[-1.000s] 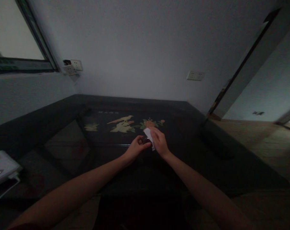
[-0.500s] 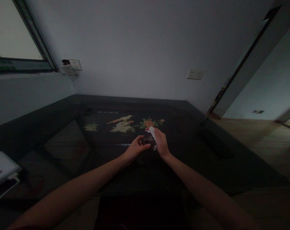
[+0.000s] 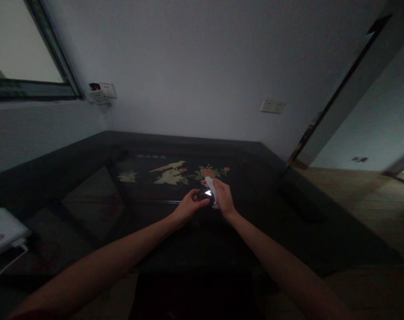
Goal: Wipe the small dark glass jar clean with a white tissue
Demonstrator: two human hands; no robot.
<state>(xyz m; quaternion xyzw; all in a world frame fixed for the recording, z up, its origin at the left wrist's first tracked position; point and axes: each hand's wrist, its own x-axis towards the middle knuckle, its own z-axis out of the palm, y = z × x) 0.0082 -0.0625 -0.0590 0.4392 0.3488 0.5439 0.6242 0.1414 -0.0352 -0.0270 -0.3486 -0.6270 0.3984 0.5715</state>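
Observation:
Between my hands is a small, dark, rounded object (image 3: 205, 195) with a shiny face that catches a bright glint; its kind is too dark to make out. My left hand (image 3: 189, 205) grips it from the left, thumb along the near side and fingers behind. On its right side, my right hand (image 3: 223, 198) presses a crumpled white tissue (image 3: 211, 186) against it, the palm turned inward. Part of the tissue is hidden under the right fingers. Both hands are over the dark glossy table (image 3: 155, 240).
A bird-and-flower picture (image 3: 170, 172) decorates the tabletop beyond my hands. At the left edge sits a white box-like device (image 3: 5, 231) with a white cable (image 3: 8, 266). A dark flat shape (image 3: 302, 202) is on the right. Sockets (image 3: 273, 106) are on the wall behind.
The dark object has turned slightly and now shows a bright reflection. The tissue lies more crumpled along its right side. Both hands stay in nearly the same place.

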